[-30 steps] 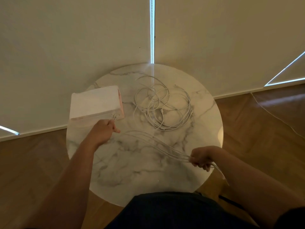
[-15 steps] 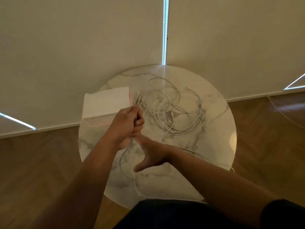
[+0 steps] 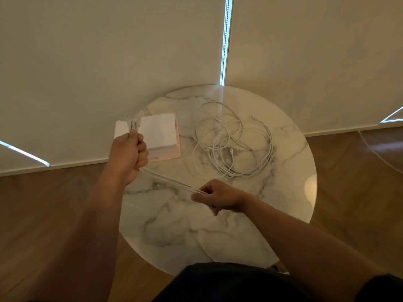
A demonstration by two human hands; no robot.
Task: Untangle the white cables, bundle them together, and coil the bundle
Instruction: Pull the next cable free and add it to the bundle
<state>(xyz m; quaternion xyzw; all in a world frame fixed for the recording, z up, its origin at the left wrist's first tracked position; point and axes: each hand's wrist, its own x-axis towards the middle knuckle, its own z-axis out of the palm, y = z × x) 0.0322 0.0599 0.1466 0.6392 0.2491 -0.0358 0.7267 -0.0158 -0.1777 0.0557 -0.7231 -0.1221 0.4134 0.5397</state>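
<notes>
Your left hand point(image 3: 128, 155) grips the bundle point(image 3: 170, 182) at the table's point(image 3: 218, 236) left edge — right hand point(image 3: 216, 196) pinches it mid-table, taut between.

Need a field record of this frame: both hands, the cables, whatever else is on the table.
left hand: grips the held strands near their ends; connector tips stick out above the fist
right hand: pinches the same strands further along, over the table
held strands: several white cables, running straight between the hands
cable pile: loose tangled white loops lying on the table, right of the box, not held
white box: far-left part of the table
table: round, marble top
task state: bundling in progress, nothing coiled yet
</notes>
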